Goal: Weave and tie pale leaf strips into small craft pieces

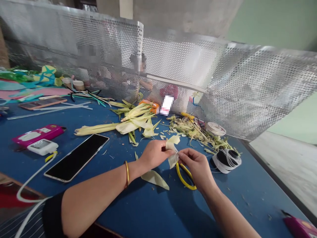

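"What lies left on the blue-topped bench (119,215)?"

"A flat, glossy black phone with a pale rim (76,158) lies beyond the person's left forearm, perhaps put aside to leave elbow room. Next, a bundle of long, yellow-green, ribbed husks (133,122) fans out toward the far edge, probably kept within reach."

"And the left hand (153,153)?"

"Nearly closed, its thumb pressed to bent fingers, gripping a thin, translucent cream husk strip (172,161) raised over the bench's middle. A loose, leaf-shaped pale husk piece (157,180) lies below, closer to the near edge."

"What about the right hand (196,165)?"

"Thumb and forefinger are pinched together at the strip's right side, the other fingers curled. Two-sided holding likely keeps so flimsy a sheet steady; whether a fine thread is pinched too, one cannot tell. A smooth, rounded yellow loop handle (183,184) shows beneath that hand."

"Anything farther right?"

"Dry, curly, shredded husk scraps (200,134) heap toward the far edge, seemingly pushed clear of the hands. Near the right edge, a black spool loosely wound with white cord (226,161) sits just beside them."
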Demonstrator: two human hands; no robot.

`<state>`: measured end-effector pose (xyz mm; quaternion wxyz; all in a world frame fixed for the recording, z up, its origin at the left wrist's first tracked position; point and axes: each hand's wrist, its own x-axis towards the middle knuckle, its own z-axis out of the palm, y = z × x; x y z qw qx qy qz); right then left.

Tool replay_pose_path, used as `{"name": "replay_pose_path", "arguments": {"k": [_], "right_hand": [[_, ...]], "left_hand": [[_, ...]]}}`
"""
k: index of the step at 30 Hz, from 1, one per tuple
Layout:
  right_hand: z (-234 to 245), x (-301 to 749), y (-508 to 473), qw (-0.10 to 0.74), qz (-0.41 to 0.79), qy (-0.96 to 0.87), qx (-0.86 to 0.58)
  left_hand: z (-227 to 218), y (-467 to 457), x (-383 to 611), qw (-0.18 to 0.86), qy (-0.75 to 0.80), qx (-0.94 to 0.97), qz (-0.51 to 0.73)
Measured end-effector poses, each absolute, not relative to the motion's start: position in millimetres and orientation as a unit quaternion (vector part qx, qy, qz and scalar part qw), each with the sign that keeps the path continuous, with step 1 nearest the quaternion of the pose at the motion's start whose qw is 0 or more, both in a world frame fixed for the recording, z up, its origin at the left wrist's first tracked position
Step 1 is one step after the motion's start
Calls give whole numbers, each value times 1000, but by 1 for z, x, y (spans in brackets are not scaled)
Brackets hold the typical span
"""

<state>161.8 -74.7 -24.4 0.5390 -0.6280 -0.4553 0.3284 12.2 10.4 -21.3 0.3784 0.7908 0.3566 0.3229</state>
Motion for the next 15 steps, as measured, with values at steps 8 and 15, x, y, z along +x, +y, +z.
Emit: {"name": "replay_pose_path", "arguments": {"k": [8,15], "right_hand": [[-6,166,-88,545,257,-582,-546],[10,193,-106,404,560,-646,-325]], "left_hand": [[-26,26,8,415,404,734,354],[-20,36,2,325,475,735,359]]}}
